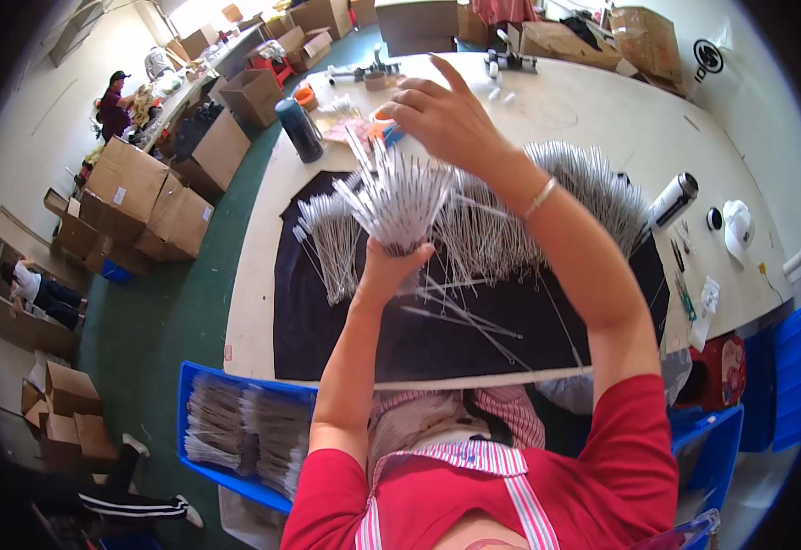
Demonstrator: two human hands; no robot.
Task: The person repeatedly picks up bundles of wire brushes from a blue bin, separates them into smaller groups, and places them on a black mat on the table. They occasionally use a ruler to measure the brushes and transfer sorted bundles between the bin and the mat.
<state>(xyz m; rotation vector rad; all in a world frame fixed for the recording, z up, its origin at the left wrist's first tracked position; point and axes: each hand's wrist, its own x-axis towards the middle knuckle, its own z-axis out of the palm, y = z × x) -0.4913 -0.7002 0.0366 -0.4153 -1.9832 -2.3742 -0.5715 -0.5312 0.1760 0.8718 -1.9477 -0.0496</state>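
My left hand (pixel 389 272) is wrapped round the lower part of a thick bundle of thin wire brushes (pixel 402 197). Their pale bristled ends fan out upward above my fist. Raised above and to the right of the bundle, my right hand (pixel 455 124) has its fingers apart, one of them stretched upward; I see nothing in it. Long rows of similar brushes (pixel 483 238) lie behind and beside the bundle on a black cloth (pixel 327 339). A few loose brushes (pixel 469 313) are scattered on the cloth nearer to me, some with looped wire ends.
On the white table (pixel 263 266) stand a dark bottle (pixel 299 131), a white flask (pixel 673 200) and a white cap (pixel 738 227). A blue bin (pixel 185 403) with more brushes sits at lower left. Cardboard boxes (pixel 139 188) and other people are beyond.
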